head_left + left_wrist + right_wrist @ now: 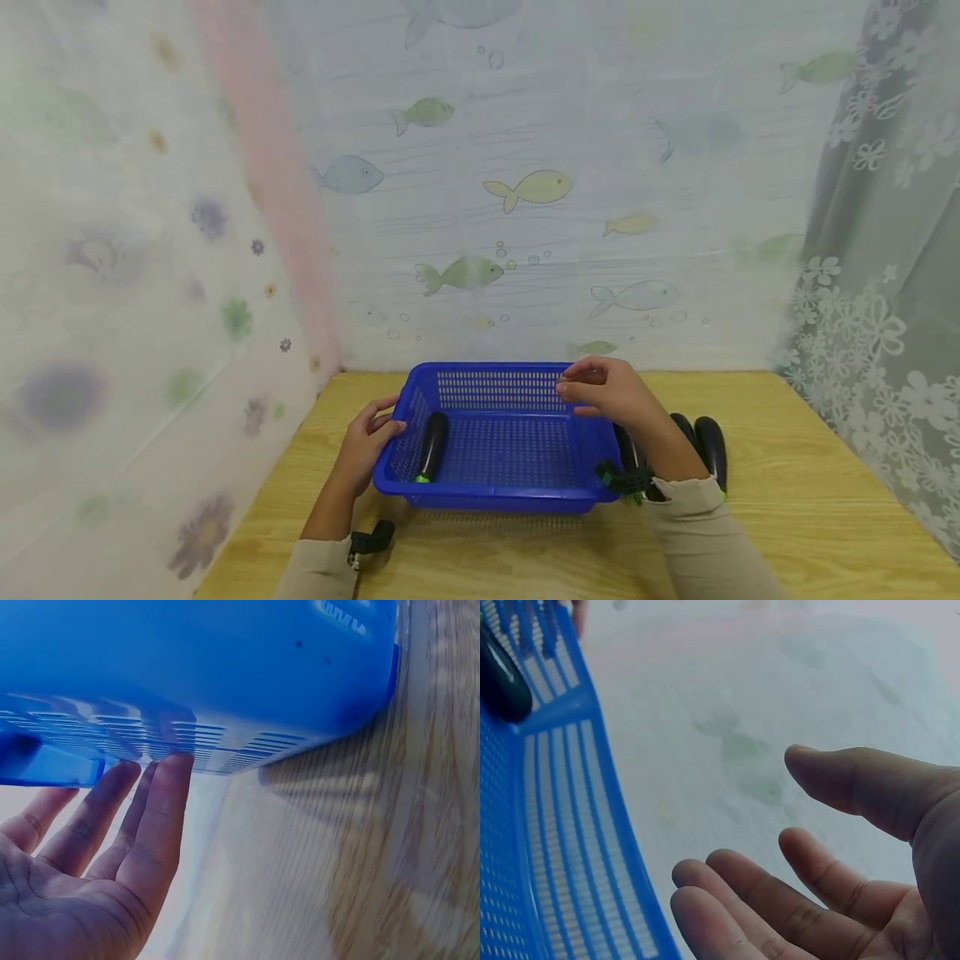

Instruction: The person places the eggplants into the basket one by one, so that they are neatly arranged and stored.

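Head view showed a blue basket [495, 492] which stood on the wooden worktop [810, 508]. Of the two hands, the left hand [370, 435] gripped the basket's left rim, with the thumb over the edge and the fingers against the outer wall. The right hand [609, 395] was over the far right corner, its fingers loosely bent and the thumb well apart from them, and it held nothing. One dark eggplant [432, 446] lay inside the basket, along the left wall, its green end toward the person. Other eggplants [712, 450] lay on the worktop to the right of the basket, partly hidden by the right arm.
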`<act>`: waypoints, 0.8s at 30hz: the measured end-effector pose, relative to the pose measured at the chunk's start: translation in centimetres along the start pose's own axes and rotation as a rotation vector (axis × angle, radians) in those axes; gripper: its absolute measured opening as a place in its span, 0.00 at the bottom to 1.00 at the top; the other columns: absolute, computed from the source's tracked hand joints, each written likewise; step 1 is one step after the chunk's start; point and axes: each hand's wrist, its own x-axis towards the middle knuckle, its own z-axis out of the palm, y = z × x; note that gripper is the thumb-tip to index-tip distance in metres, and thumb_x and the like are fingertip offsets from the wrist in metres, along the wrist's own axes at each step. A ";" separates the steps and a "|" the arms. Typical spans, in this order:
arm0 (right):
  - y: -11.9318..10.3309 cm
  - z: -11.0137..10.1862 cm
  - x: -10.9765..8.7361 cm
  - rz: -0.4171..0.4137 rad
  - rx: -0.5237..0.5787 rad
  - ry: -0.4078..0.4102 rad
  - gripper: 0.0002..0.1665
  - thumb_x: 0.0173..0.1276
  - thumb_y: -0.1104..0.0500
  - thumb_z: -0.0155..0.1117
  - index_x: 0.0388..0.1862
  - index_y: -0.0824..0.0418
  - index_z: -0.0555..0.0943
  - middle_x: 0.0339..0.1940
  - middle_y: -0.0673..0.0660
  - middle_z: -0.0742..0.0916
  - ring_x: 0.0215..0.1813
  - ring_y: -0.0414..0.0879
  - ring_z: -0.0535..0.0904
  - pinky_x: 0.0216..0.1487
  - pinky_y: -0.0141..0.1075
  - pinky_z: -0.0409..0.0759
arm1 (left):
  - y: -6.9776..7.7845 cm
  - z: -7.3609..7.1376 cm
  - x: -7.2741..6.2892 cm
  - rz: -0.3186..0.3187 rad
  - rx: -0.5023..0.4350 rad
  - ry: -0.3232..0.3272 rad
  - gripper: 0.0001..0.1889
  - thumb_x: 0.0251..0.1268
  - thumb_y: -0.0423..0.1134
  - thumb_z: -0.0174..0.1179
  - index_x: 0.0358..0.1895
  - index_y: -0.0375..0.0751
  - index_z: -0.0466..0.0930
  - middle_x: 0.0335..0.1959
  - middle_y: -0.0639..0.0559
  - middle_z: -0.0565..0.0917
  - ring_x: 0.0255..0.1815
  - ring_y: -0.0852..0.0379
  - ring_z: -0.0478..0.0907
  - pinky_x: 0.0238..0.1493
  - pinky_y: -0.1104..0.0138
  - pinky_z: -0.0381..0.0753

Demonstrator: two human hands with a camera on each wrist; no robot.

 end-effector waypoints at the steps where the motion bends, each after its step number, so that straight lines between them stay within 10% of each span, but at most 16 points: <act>1: 0.3 -0.5 -0.2 0.004 0.008 0.009 0.30 0.69 0.50 0.73 0.61 0.66 0.78 0.59 0.64 0.86 0.58 0.55 0.87 0.55 0.48 0.88 | 0.0 0.0 0.0 -0.001 0.000 0.000 0.26 0.71 0.40 0.64 0.72 0.52 0.73 0.64 0.36 0.82 0.57 0.42 0.84 0.51 0.50 0.88; 24: 4.5 -8.9 -3.9 0.127 -0.055 0.137 0.42 0.71 0.43 0.69 0.72 0.68 0.69 0.62 0.59 0.85 0.58 0.46 0.86 0.54 0.41 0.88 | 0.1 0.1 -0.2 0.019 -0.001 -0.006 0.27 0.71 0.39 0.63 0.73 0.49 0.72 0.64 0.35 0.82 0.55 0.44 0.85 0.51 0.51 0.89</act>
